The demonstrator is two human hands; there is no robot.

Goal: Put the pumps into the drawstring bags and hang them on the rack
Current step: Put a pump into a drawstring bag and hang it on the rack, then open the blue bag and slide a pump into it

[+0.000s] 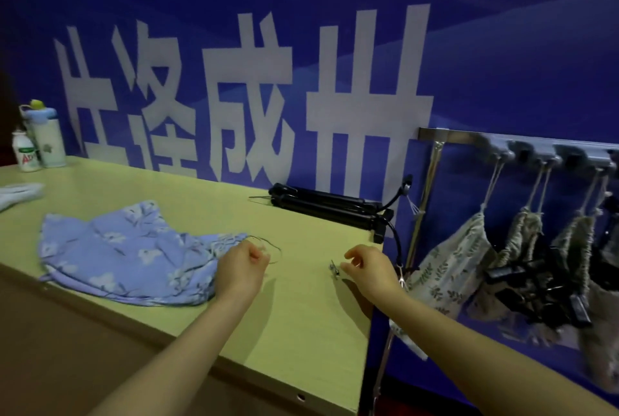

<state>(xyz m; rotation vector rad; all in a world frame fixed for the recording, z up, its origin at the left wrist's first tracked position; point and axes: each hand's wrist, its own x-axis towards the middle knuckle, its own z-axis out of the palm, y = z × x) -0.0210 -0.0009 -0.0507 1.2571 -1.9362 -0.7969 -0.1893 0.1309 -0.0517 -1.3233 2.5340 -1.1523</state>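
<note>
A blue floral drawstring bag (127, 254) lies flat on the pale green table (301, 332), its mouth facing right. My left hand (241, 268) is at that mouth, fingers curled, pinching the thin dark drawstring (276, 249) that loops out beside it. My right hand (365, 268) hovers near the table's right edge with loosely curled fingers, holding nothing, its fingertips beside a small metal clip (334, 270). To the right, the rack (536, 151) carries several hung drawstring bags (452, 265). Black objects (536, 285) bulge between them; I cannot tell if they are pumps.
A folded black tripod (321, 203) lies along the table's back edge, with a bent black cable at the corner. Two bottles (40, 144) stand at the far left against the blue wall. A pale cloth (16, 194) lies at the left edge.
</note>
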